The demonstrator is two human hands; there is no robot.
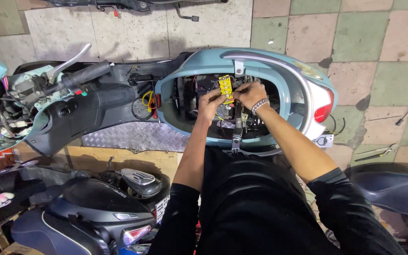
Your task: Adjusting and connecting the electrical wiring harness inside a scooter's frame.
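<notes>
Yellow terminal strip held over the open scooter bay

The yellow terminal strip [225, 89] is pinched by both hands above the under-seat bay [185, 111] of the light-blue scooter [279, 71]. Its long axis runs from 12 to 6 o'clock. The left hand [211, 105] grips it from 7 o'clock, the right hand [249, 93] from 3 o'clock, equally near. No readable label is seen; a red tail lamp [324, 111] sits at 3 o'clock.

The floor [355, 42] is made of square tiles in pale green, pink and beige, worn and stained in places; on it stands a light blue scooter [279, 71], lying across the view, with its seat compartment open; beside it a dark scooter [95, 208] stands at the lower left; at the right some hand tools [378, 152] lie on the tiles, and another tool [404, 115] lies near them.
</notes>
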